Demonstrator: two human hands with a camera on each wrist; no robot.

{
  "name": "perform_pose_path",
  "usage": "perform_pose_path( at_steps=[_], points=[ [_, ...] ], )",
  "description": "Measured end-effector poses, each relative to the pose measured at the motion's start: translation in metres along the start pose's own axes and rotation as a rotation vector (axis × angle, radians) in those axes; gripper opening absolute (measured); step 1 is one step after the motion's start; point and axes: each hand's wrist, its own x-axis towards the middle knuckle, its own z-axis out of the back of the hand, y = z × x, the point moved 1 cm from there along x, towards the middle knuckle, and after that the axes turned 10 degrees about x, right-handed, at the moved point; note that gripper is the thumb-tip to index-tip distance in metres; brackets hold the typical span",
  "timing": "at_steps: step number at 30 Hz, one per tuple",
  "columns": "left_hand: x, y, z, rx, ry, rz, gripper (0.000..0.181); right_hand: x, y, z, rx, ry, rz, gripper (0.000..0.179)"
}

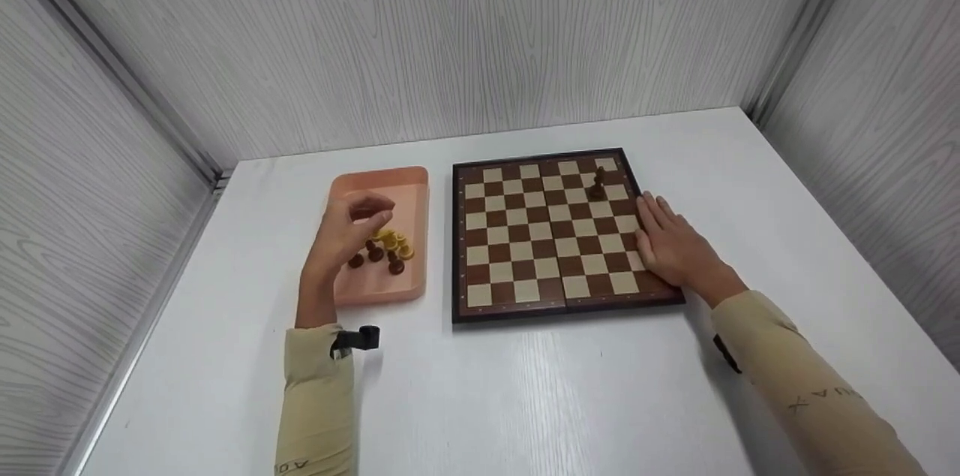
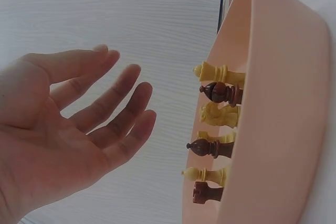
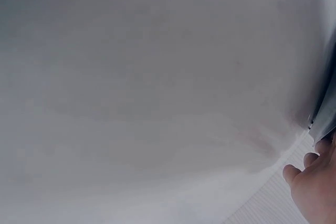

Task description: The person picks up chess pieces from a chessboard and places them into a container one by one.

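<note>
My left hand (image 1: 341,232) hovers over a pink tray (image 1: 417,194), its fingers relaxed and bent with nothing between them. Yellow chess pieces (image 1: 395,240) and dark brown chess pieces (image 1: 375,254) stand in the tray, beside the thumb. The left wrist view makes out a brown rook (image 2: 207,192), a brown bishop (image 2: 210,148) and a yellow knight (image 2: 220,114). My right hand (image 1: 675,247) rests with straight fingers along the right edge of a chessboard (image 1: 531,266). One tall dark brown chess piece (image 1: 598,187) stands on the board's far right part.
The board and tray lie side by side on a white table (image 1: 525,393), a narrow gap between them. Grey wood-grain panels (image 1: 480,40) rise behind and at both sides. A black wrist strap mount (image 1: 358,338) sits at my left sleeve.
</note>
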Motion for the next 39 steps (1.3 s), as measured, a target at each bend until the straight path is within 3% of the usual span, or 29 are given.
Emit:
perform_pose_path(
  at_steps=[8,15,19,22,29,39],
  points=[
    [0.002,-0.01,-0.011,-0.031,-0.055,-0.038,0.022,0.0,0.001,0.0,0.014,-0.033,0.013,0.062],
    [-0.004,-0.049,-0.015,-0.086,-0.059,-0.017,0.024,0.001,0.003,0.002,0.013,-0.041,0.027,0.061],
    [-0.001,-0.062,-0.022,-0.119,-0.043,-0.022,0.026,0.0,0.001,0.003,0.008,-0.04,0.02,0.061],
    [0.002,-0.065,-0.028,-0.144,-0.038,-0.012,0.027,0.0,0.001,0.002,0.006,-0.032,0.02,0.061],
    [0.022,-0.041,-0.053,-0.133,-0.038,-0.084,0.024,0.0,0.001,0.002,0.009,-0.024,0.011,0.062],
    [0.032,-0.062,-0.075,-0.167,-0.012,-0.162,0.023,0.0,0.002,0.001,0.001,-0.01,0.007,0.061]
  ],
)
